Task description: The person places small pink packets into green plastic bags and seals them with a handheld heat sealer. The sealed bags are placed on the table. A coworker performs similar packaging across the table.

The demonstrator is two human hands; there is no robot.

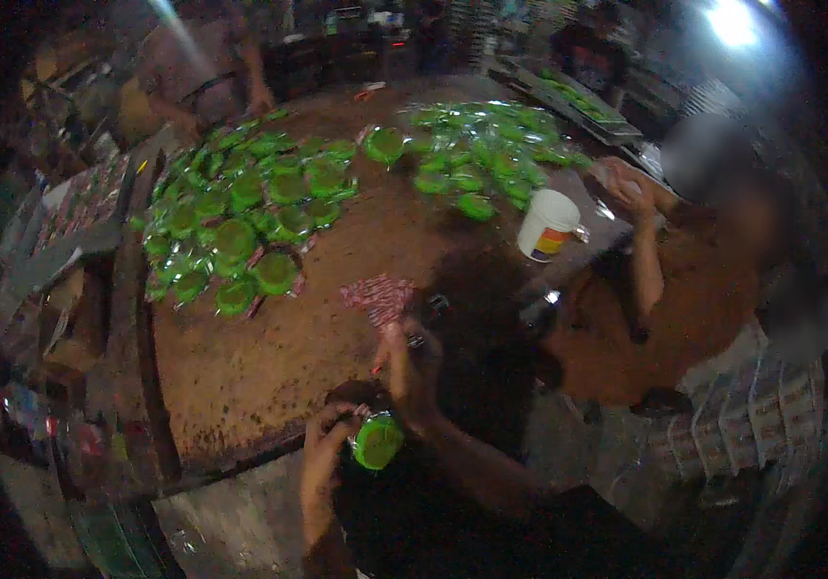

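At the near edge of the wooden table, my left hand (328, 433) grips the gathered top of a clear plastic wrapper. A round green item (378, 442) hangs below the fingers in that wrapper. My right hand (411, 373) is over the tabletop, with its fingers at a small heap of pink-and-white striped strips (383, 298). Blur and shadow hide whether those fingers pinch a strip. Many similar wrapped green items (234, 242) lie heaped at the left of the table, and a second heap (468, 155) lies farther back.
A white plastic tub (550, 223) with a coloured label stands at the right side of the wooden table (240, 376). Beside it sits a co-worker (663, 311) with raised hands. Another person (197, 72) is at the far left. A tray (576, 101) holds green items at the back right.
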